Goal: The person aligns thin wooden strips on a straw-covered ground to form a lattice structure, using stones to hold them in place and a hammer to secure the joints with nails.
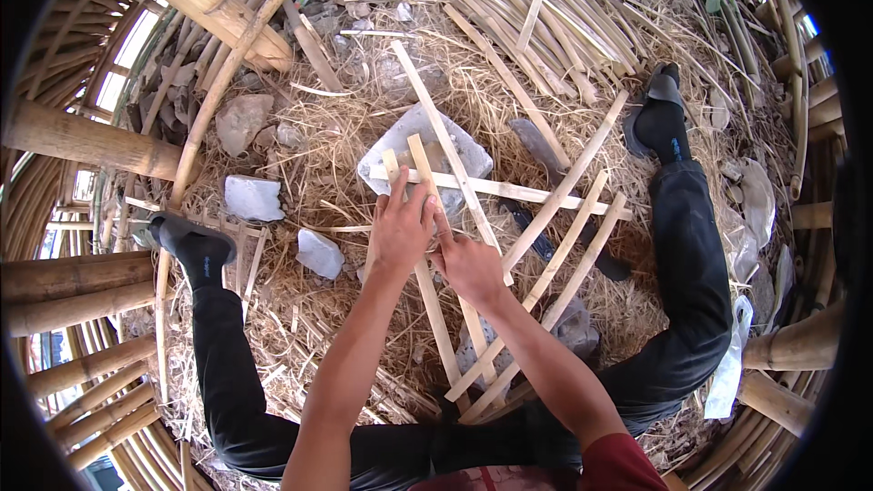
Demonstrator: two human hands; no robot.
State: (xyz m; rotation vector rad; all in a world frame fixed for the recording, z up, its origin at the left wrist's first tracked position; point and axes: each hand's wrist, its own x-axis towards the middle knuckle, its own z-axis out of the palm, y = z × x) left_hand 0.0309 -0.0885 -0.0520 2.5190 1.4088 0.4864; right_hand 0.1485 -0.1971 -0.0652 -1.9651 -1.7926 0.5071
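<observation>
Pale split bamboo strips cross one another in a loose open lattice over a flat grey stone block. My left hand is closed on the upright strips where they meet the crosswise one, its fingertips pressed on the crossing. Just right of it, my right hand has its index finger stretched along an upright strip and the other fingers curled under; the two hands touch. More slanted strips lie across the lattice on the right. The undersides of both hands are hidden.
Around lies straw-like shavings. Pale stones sit left, a bundle of bamboo strips far right. A dark-handled blade lies beneath the strips. My legs spread to either side; bamboo poles frame the left.
</observation>
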